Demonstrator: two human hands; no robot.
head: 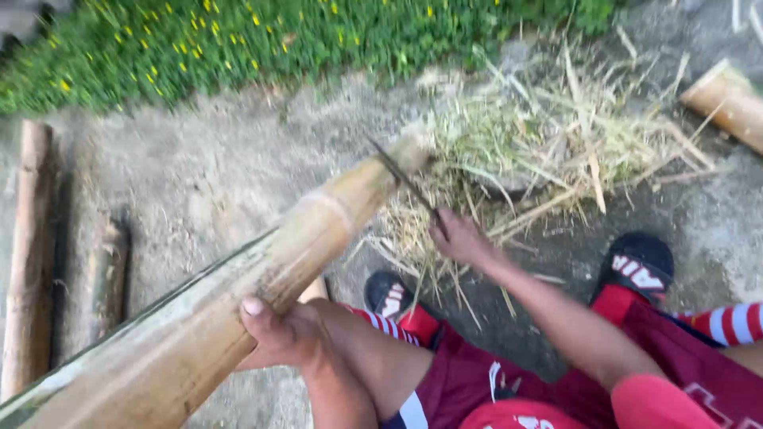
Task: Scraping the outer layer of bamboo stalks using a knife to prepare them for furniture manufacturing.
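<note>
Two hands at work on one bamboo pole (238,294). Left hand (280,334) closed around the pole's underside, thumb up along its flank, steadying it over the knee. Right hand (461,238) fisted shut on a knife (405,181), blade angled up and away from the knuckles, edge touching the pole's far end. Pole slanting from below the left hand up past the right hand's thumb side. Just beyond the right hand, a heap of shavings (548,151), pale and stringy. Under the right wrist, a black shoe (389,295); another shoe (640,262) off to the right hand's outer side. Well left of the left hand, two bamboo lengths (32,238) flat on the dirt. Far beyond the shavings, grass (238,40) with small yellow flowers.
</note>
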